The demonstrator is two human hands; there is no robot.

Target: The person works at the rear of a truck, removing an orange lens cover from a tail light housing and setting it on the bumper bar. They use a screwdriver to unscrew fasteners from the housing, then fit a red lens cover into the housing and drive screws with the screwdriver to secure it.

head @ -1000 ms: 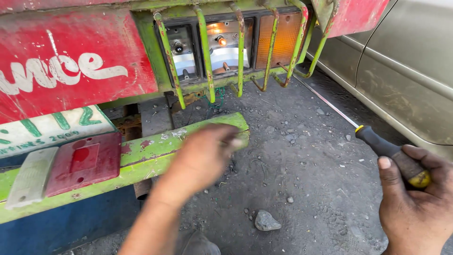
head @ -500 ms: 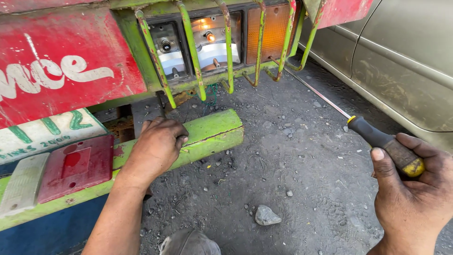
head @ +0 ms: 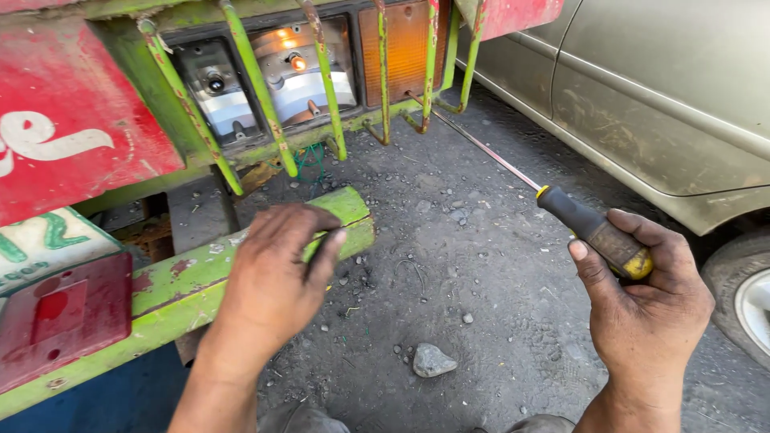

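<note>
A red lens cover (head: 60, 321) lies at the far left on the green bumper bar (head: 184, 289), whose paint is chipped and rust-spotted. The left hand (head: 277, 277) rests on that bar near its end, fingers curled loosely over the edge, clamping nothing. Above, bare lamps (head: 265, 80) sit behind green guard bars (head: 257, 88). The right hand (head: 642, 305) wraps its grip around a screwdriver (head: 589, 228): black and worn yellow handle, long thin shaft slanting up-left to the lamp frame. A beige car (head: 666, 88) stands beside it.
</note>
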